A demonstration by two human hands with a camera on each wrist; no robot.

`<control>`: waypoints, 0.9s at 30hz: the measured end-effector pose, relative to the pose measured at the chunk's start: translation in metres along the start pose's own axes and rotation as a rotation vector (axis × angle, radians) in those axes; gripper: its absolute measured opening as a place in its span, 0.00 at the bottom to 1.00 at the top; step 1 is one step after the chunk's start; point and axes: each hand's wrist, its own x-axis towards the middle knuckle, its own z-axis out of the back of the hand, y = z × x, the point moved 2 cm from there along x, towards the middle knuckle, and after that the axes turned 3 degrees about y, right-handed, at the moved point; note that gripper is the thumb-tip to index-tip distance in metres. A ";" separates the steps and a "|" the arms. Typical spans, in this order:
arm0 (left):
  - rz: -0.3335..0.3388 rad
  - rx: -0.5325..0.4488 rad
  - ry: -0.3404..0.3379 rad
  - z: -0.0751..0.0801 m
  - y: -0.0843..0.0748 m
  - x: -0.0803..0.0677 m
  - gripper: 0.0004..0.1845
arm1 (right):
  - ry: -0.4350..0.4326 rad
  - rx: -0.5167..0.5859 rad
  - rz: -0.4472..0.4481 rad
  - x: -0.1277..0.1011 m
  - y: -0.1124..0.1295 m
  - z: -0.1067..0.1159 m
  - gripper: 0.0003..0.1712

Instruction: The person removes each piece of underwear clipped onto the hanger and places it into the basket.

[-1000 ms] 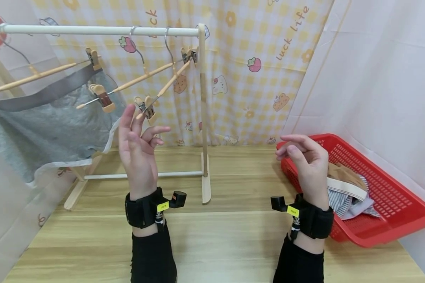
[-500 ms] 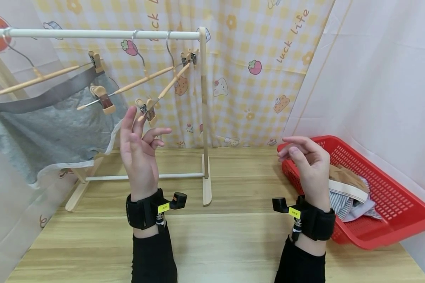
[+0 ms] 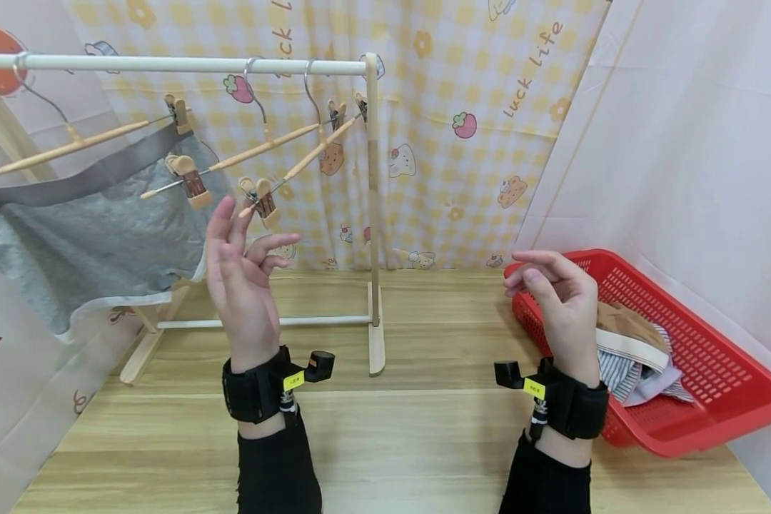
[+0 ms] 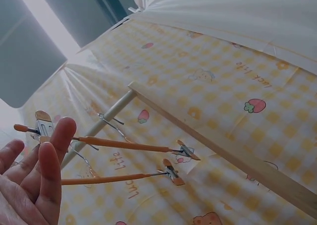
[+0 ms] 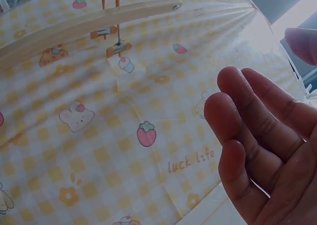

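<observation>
Your left hand (image 3: 240,285) is raised over the table (image 3: 385,435), fingers (image 3: 228,218) loose and straight, holding nothing; their tips sit just below the clip (image 3: 262,200) of the nearest wooden hanger (image 3: 302,160), not clearly touching. Your right hand (image 3: 555,296) hangs relaxed and empty beside the red basket (image 3: 700,335) at the table's right edge. The left wrist view alone shows both hangers' far clips (image 4: 173,173) against the curtain.

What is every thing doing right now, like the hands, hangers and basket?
Left hand: raised, fingers straight, holding nothing.
Right hand: raised, loosely curled, empty.
Two bare wooden clip hangers: hanging tilted on the white rail.
Grey cloth: clipped, hanging.
Red plastic basket: holds crumpled clothes.
</observation>
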 end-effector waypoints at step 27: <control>-0.163 -0.120 -0.214 0.019 -0.029 0.000 0.21 | 0.096 -0.041 -0.044 0.017 -0.027 -0.047 0.13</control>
